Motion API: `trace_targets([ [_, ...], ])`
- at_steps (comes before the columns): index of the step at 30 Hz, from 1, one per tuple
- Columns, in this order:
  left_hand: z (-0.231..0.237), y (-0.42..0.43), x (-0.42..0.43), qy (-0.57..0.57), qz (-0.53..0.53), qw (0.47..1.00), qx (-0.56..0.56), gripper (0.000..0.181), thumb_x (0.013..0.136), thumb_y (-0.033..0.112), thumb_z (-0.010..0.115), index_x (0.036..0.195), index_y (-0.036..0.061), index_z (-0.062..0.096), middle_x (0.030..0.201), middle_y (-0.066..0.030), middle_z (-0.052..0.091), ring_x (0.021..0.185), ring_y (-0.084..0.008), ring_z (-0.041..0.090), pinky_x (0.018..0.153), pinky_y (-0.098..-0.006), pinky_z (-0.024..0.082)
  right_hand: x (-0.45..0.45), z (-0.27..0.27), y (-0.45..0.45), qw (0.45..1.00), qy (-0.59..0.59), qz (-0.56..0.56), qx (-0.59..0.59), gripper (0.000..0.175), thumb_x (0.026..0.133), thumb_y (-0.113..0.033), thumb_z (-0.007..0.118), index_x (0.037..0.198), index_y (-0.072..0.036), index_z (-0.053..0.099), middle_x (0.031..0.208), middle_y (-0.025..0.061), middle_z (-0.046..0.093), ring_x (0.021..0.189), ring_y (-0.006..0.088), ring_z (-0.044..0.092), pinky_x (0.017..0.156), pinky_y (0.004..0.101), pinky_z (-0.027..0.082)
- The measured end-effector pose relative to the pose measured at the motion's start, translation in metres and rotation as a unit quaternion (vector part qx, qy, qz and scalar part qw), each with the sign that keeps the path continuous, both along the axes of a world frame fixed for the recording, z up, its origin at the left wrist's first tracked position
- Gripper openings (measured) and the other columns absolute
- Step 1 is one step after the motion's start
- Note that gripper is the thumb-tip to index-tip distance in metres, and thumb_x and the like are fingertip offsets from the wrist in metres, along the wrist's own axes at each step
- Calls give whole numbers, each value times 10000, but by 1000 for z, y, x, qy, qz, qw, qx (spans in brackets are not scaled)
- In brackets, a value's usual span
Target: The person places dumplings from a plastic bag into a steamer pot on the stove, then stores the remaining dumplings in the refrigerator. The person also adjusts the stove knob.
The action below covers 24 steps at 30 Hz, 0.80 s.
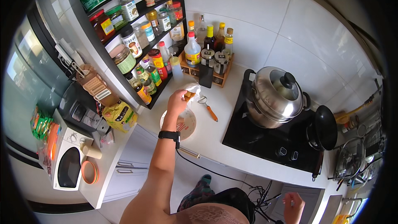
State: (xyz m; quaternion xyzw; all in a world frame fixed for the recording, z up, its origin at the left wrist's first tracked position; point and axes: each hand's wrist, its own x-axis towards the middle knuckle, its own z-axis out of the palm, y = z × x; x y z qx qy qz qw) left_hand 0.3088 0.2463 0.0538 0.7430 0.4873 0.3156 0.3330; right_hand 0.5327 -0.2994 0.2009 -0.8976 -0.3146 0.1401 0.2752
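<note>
My left hand [177, 101] is over the counter with its fingers closed around a brown piece [189, 95], perhaps food, against a crumpled white plastic bag [194, 88]. Below my left wrist stands a pale bowl [190, 124] with red marks inside, partly covered by my forearm. A peeler [212, 113] with an orange handle lies on the counter just right of the bag. Low at the right, my right hand [293, 207] hangs beside my body. Its fingers are curled and no object shows in it.
A lidded steel pot [276, 96] stands on the black cooktop [255, 143], with a black wok [325, 127] at its right. Bottles and jars fill a black shelf [146, 49] and a wooden rack [219, 79]. A microwave [70, 161] stands left. Cables [262, 193] hang below.
</note>
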Motion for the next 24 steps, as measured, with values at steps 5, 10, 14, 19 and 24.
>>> trace_targets([
  [5,-25,-7,9,35,-41,987,150,292,792,-57,575,1036,28,711,1120,-173,666,1055,-358,633,917,-410,511,30,-30,-5,990,67,-75,96,202,898,-140,656,786,28,644,640,70,646,610,155,632,563,298,454],
  [10,-53,-24,-10,99,-63,980,160,334,800,-21,645,1111,90,694,1279,-248,572,1237,-419,506,1057,-472,409,111,-105,-31,990,100,-81,61,264,953,-195,609,796,13,655,644,52,632,573,102,557,545,271,448],
  [14,-32,-96,1,-5,-84,994,65,296,899,-12,630,1192,34,637,1324,-186,539,1201,-327,559,890,-371,547,181,-202,-74,982,77,-168,25,281,921,-248,643,762,-19,681,635,113,656,568,227,652,583,331,516],
  [19,-38,-182,-12,-34,-90,995,-39,278,919,-45,591,1179,37,643,1198,-89,605,1010,-168,624,744,-266,537,221,-245,-22,985,-124,-122,-10,278,911,-286,650,837,-18,655,794,199,683,776,364,675,689,442,537],
  [24,-14,-270,32,14,-149,987,-64,260,888,-24,626,1141,27,654,1205,-114,620,990,-207,654,756,-302,579,229,-209,53,987,-112,-104,-56,375,891,-366,677,991,-8,624,997,218,655,957,413,636,819,480,534],
])
